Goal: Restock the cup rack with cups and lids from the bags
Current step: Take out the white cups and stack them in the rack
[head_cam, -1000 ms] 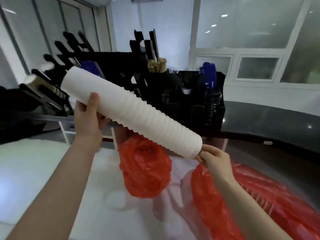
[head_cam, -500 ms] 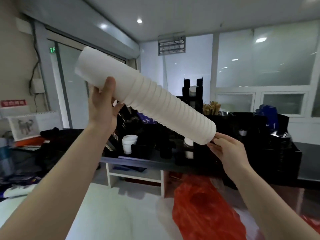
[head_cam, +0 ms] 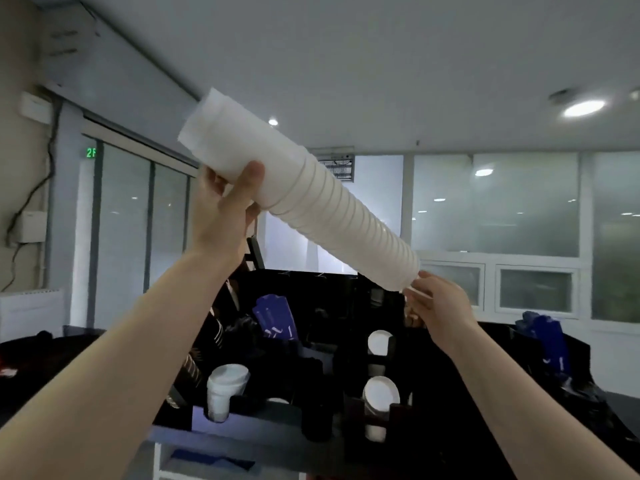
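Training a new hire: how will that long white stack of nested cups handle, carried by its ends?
Probably light: left hand grips the long white stack of nested cups near one end, right hand merely pinches the other. May sag or separate at its joints.

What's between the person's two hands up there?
In the head view, a long stack of white cups fills that gap: the left hand grips its upper end, the right hand pinches its lower end.

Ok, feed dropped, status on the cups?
Left hand grips cup stack high up. Right hand pinches its lower end. Stack tilted over cup rack, nothing between.
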`<state>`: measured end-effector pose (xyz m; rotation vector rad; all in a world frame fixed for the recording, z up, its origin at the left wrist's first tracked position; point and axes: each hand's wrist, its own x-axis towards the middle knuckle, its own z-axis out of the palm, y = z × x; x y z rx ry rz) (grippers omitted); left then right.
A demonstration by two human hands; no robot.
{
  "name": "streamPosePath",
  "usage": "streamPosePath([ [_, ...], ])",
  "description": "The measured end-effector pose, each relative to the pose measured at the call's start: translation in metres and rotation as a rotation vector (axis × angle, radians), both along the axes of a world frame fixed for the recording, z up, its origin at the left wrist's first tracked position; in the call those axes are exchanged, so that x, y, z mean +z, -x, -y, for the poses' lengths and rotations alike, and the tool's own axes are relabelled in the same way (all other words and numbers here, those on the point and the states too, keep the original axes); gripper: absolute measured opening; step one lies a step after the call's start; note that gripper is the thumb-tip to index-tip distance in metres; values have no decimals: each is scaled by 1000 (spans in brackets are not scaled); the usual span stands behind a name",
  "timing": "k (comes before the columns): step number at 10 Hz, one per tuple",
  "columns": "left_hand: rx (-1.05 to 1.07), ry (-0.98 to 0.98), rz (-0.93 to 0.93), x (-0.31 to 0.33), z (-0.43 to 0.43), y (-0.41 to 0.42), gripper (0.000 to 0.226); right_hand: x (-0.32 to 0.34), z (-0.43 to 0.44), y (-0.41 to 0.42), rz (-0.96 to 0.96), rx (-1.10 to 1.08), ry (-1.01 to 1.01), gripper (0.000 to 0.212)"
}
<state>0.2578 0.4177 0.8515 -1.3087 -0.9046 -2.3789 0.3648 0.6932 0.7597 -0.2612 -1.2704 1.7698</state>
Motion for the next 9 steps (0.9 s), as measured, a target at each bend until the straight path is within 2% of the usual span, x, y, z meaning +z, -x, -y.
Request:
streamPosePath([
  [1, 22, 2, -62, 19, -21, 6, 38, 20, -22, 24, 148, -40, -92, 19],
  [2, 45, 8, -81, 23, -48, 15, 33, 31, -46, 42, 395, -130, -202, 25],
  [4, 66, 39, -30, 18, -93, 44, 33, 43, -82, 71, 710, -210, -510, 34],
  [5, 75, 92, -45, 22, -109, 53, 36, 42, -82, 79, 913, -240, -534, 18],
  [6, 103, 170, -60, 22, -123, 55, 45, 35, -84, 79, 933, -189, -593, 6],
  [7, 146, 248, -88, 10, -141, 57, 57, 40, -87, 87, 1075, -223, -859, 23],
  [8, 126, 285, -90, -4, -162, 57, 60, 27, -92, 82, 839, -177, -756, 25],
  [9, 119, 313, -88, -10, -179, 57, 64, 16, -107, 76, 787, -236, -621, 31],
])
